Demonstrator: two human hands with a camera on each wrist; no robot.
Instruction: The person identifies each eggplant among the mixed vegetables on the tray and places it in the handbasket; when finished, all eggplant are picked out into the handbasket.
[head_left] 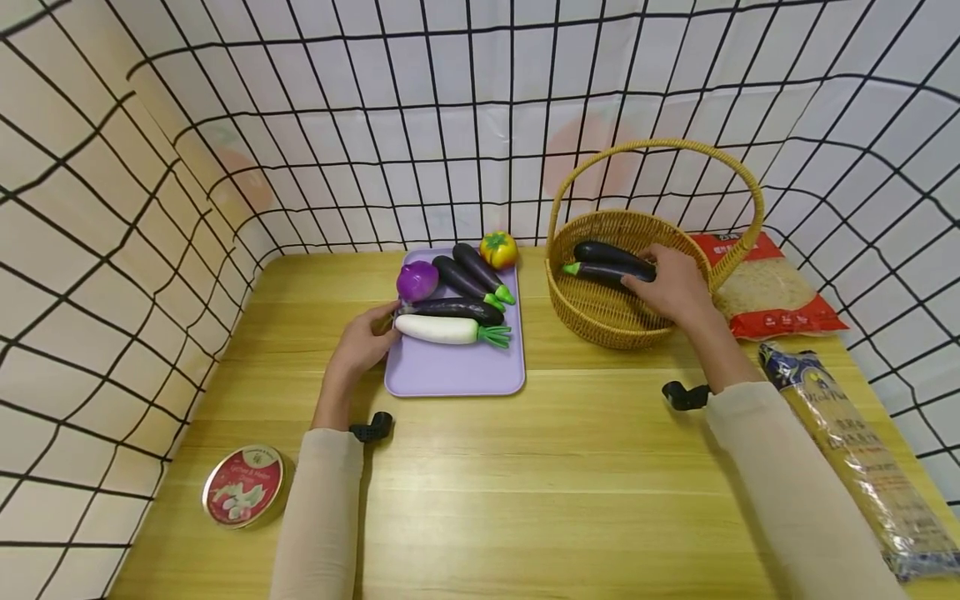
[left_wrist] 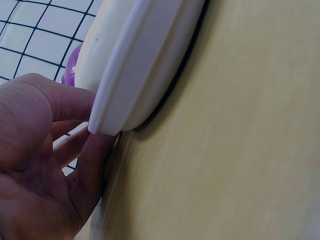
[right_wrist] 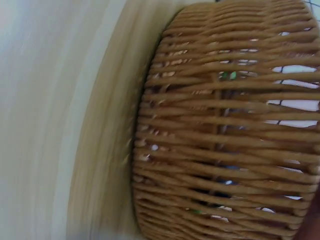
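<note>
My left hand [head_left: 363, 339] pinches the left rim of a lilac tray [head_left: 457, 375], thumb and fingers at its edge in the left wrist view. On the tray lie a white radish [head_left: 437, 328] with green leaves, a dark eggplant [head_left: 453, 311] just behind it, two more eggplants with green caps, a purple onion [head_left: 417, 282] and a yellow-orange tomato [head_left: 498, 250]. My right hand [head_left: 670, 283] reaches into a wicker basket [head_left: 592, 321] and grips a green-tipped eggplant [head_left: 606, 272]. Behind that one lies another eggplant [head_left: 603, 252]. The basket's wall hides this hand in the right wrist view.
Right of the basket lies a red-and-clear food packet [head_left: 772, 287], with a long clear bag [head_left: 847, 442] nearer the front, beside the right sleeve. A round red-lidded tin [head_left: 245, 486] stands left of the left sleeve. Black wire mesh [head_left: 450, 108] encloses the table's back and sides.
</note>
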